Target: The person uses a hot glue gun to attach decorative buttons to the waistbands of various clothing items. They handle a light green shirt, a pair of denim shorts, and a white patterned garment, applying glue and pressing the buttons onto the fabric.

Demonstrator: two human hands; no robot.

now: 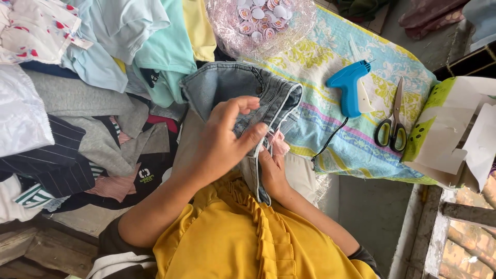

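Note:
A light blue denim garment (237, 85) lies in front of me on a patterned cloth. My left hand (225, 137) rests on it, thumb and fingers pinching the denim's folded edge. My right hand (272, 170) comes up from below, mostly hidden under the denim, and holds the same edge beside a small pink tag (279, 143). A yellow ruffled garment (248, 232) covers my lap beneath both forearms.
A blue tagging gun (349, 88) and green-handled scissors (393, 124) lie on the patterned cloth (361, 150) to the right. A clear bag of round tags (261, 20) sits at the top. Piled clothes (77, 103) fill the left. White cardboard (454, 134) lies at the far right.

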